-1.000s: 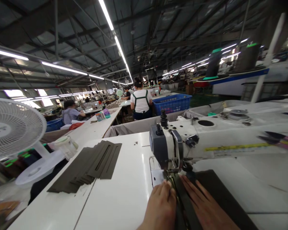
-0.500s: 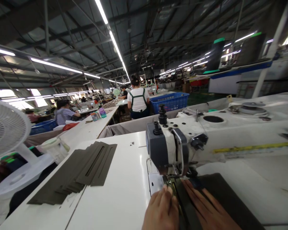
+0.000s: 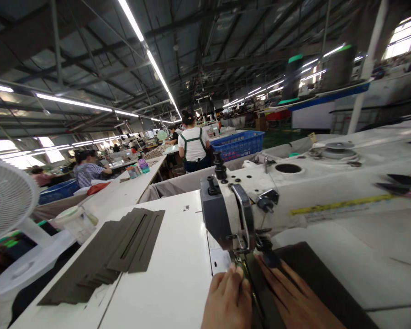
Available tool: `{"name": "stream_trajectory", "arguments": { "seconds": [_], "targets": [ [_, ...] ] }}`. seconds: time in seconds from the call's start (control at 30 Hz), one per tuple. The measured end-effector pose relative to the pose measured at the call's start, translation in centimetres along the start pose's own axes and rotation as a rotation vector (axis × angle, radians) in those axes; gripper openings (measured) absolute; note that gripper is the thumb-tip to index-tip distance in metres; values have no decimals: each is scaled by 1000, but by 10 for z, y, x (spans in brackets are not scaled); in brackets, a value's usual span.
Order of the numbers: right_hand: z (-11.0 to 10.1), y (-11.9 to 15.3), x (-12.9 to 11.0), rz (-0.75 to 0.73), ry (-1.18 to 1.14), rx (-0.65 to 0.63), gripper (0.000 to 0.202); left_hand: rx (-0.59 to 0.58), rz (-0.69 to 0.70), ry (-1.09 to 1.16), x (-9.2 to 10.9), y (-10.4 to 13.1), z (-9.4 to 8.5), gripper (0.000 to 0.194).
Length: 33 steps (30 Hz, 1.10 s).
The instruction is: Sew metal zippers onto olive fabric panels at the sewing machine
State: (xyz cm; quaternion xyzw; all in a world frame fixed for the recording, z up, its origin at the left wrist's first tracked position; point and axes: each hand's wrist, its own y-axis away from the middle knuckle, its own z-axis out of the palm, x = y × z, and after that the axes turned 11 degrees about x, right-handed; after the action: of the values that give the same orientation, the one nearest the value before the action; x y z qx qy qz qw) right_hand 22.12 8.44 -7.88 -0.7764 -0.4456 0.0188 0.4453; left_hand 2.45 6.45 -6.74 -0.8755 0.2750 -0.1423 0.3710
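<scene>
While the left hand (image 3: 229, 297) bunches its fingertips beside the brass-toothed zipper (image 3: 247, 274) at lower centre, whether pinching anything I cannot tell, the right hand (image 3: 291, 292) lies flat, fingers outstretched, on the dark olive fabric piece (image 3: 320, 269), which extends rightward beyond it. Just above both in the frame is the white-and-grey metal sewing machine (image 3: 216, 214); fanned olive fabric panels (image 3: 106, 251) lie on the white desk (image 3: 164, 292), lower left.

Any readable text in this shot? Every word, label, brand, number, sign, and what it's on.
None can be read.
Yellow strip on the sewing machine: any markings too small and blurred.
Small dark mark on the white tabletop: too small to tell if it's text.
Purple-topped bottle farther back: any label too small.
</scene>
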Motion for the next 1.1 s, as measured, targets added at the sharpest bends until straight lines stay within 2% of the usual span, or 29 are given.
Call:
{"name": "stream_trajectory", "arguments": {
  "seconds": [0.2,0.33,0.57,0.7,0.87,0.97,1.1],
  "targets": [
    [5,12,-1,94,-161,-22,61,46,29,-27,1,1,4,23],
    [8,16,-1,135,-202,-62,59,12,30,-33,3,-1,1,22],
    [-10,1,-3,151,-217,-104,59,-37,103,-54,9,-14,-14,21],
    [-15,-7,-4,125,-197,-49,63,-66,97,-52,11,-18,-16,21],
    [-13,-11,-5,87,-118,25,66,-29,111,-51,9,-16,-11,19],
    [-10,-12,-5,72,-113,17,64,-57,74,-32,8,-19,-12,14],
    [-5,-14,-1,94,-126,-55,57,-164,-68,3,10,-24,-18,14]
  ]
}}
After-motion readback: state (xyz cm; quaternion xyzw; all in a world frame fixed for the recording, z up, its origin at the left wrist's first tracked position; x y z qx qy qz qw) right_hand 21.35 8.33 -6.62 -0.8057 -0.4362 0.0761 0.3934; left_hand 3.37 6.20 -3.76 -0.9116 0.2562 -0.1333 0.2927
